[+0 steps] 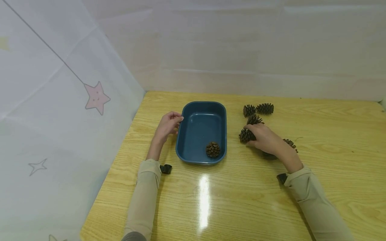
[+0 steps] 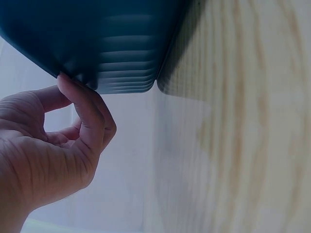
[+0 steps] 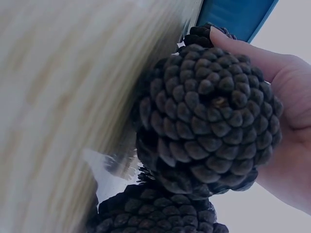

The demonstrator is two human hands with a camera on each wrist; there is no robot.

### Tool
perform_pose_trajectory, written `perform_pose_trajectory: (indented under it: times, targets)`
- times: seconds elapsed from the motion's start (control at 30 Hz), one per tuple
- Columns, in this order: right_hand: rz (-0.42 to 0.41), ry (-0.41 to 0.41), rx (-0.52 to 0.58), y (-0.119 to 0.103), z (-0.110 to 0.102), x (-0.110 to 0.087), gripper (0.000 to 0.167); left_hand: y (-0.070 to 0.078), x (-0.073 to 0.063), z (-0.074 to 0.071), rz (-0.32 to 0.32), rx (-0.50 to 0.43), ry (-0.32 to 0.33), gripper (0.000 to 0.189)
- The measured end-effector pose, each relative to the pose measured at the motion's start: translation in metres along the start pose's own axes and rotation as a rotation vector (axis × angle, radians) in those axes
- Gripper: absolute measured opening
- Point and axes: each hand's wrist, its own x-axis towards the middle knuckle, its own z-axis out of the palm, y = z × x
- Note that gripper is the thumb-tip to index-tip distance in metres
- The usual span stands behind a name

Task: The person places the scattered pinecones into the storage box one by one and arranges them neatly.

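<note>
A deep blue rectangular dish stands on the table with one pine cone in its near right corner. At its left rim my left hand holds the edge between thumb and fingers; the left wrist view shows fingertips against that rim. To the right of the dish, my right hand grips a pine cone. Another pine cone lies just beyond that hand. In the right wrist view a large pine cone near the palm hides much of the grip.
Two pine cones, one on the left and one beside it, lie farther back. Another pine cone shows partly behind the right wrist. The wooden table meets a pale sheet at the back and a star-printed sheet at left.
</note>
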Motion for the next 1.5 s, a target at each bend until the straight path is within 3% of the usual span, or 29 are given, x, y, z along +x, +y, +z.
perform_pose_trajectory:
  times: [0.47,1.1,1.5]
  targets:
    - [0.013,0.078,0.097,0.001,-0.004,0.000,0.060,-0.001,0.000,-0.001,-0.007,0.007,-0.005,0.034]
    - [-0.022,0.199,0.106,-0.006,-0.013,-0.005,0.067,0.000,0.001,-0.003,-0.040,0.006,-0.017,0.037]
    - [-0.009,0.194,0.116,-0.006,-0.020,-0.007,0.060,-0.001,0.000,0.001,-0.005,-0.002,-0.018,0.035]
